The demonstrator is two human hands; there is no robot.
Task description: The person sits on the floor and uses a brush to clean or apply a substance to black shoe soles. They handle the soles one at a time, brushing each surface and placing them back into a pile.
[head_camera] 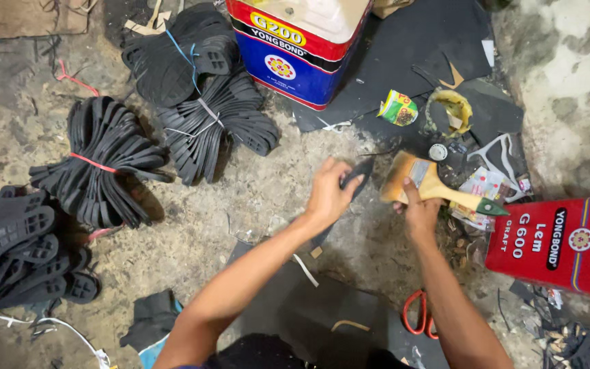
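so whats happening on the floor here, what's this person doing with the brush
A person sits over a dirty concrete floor. The left hand holds a flat black rubber sole piece, while the right hand grips a wide wooden-handled brush with pale bristles right beside it. Bundles of tied black rubber soles lie to the left, a large blue and red square tin stands above, a red tin lies at the right, and orange-handled scissors lie near the right forearm.

Dirty concrete floor point(254, 184), bundled black soles point(100, 171), glue tins point(295, 48), scissors point(418, 316)
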